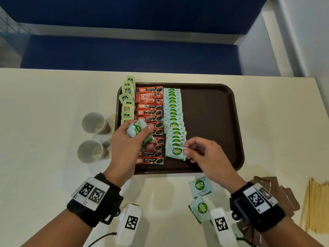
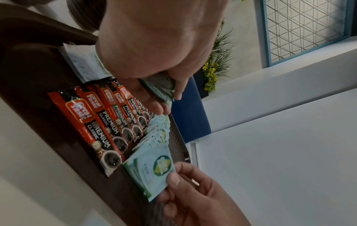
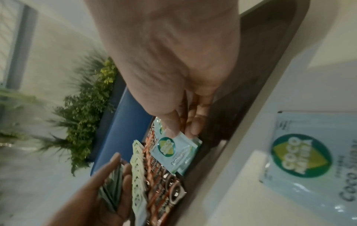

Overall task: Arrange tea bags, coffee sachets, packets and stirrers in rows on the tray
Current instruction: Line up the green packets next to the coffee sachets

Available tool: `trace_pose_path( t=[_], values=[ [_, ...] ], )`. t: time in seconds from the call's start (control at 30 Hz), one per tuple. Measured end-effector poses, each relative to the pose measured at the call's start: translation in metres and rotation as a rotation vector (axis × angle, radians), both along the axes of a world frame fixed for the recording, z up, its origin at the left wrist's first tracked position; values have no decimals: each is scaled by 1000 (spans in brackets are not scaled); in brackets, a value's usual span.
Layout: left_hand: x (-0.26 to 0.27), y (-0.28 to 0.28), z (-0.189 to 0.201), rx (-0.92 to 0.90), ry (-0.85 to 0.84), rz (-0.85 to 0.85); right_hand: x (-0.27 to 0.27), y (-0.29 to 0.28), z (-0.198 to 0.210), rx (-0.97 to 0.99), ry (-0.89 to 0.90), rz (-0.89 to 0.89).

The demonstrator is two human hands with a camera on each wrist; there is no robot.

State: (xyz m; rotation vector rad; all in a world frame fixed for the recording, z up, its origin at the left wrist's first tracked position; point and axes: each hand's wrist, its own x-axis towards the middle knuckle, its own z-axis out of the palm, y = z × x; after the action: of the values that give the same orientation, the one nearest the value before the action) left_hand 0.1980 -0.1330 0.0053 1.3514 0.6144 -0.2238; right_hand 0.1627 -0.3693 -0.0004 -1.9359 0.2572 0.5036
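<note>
A dark brown tray point(image 1: 213, 111) holds three rows: green tea bags point(image 1: 127, 98) along its left edge, red coffee sachets point(image 1: 149, 106) beside them, and pale green sugar packets point(image 1: 173, 118) in the middle. My right hand point(image 1: 187, 152) pinches the nearest sugar packet point(image 1: 175, 152) point(image 2: 148, 169) point(image 3: 177, 151) at the front end of that row. My left hand point(image 1: 138, 132) hovers over the coffee sachets and grips a small stack of sugar packets point(image 1: 137, 130) point(image 3: 112, 192).
Two loose sugar packets point(image 1: 200, 188) lie on the white table in front of the tray. Brown packets point(image 1: 277, 189) and wooden stirrers point(image 1: 315, 205) sit at the right front. Two paper cups point(image 1: 93, 122) stand left of the tray. The tray's right half is bare.
</note>
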Motion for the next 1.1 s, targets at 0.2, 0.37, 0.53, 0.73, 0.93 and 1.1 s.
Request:
trace_pose_path(
  t=[0.2,0.37,0.53,0.73,0.93,1.1],
  values=[
    [-2,-1,1,-5,-5,-25,-2,6,-19,-161,-172,35],
    [-3,-1,3,-9,-6,-39,-1,10,-20,-163,-184,5],
    [-3,-1,4,-14,2,-33,0,10,-20,-134,-164,-26],
    [-5,-3,7,-40,31,-60,1,9,-19,-154,-178,-78],
    [-5,-12,13,-186,100,-165,10,16,7,33,-182,-147],
    [-4,-21,17,-320,138,-288,23,31,30,192,-89,-55]
  ],
)
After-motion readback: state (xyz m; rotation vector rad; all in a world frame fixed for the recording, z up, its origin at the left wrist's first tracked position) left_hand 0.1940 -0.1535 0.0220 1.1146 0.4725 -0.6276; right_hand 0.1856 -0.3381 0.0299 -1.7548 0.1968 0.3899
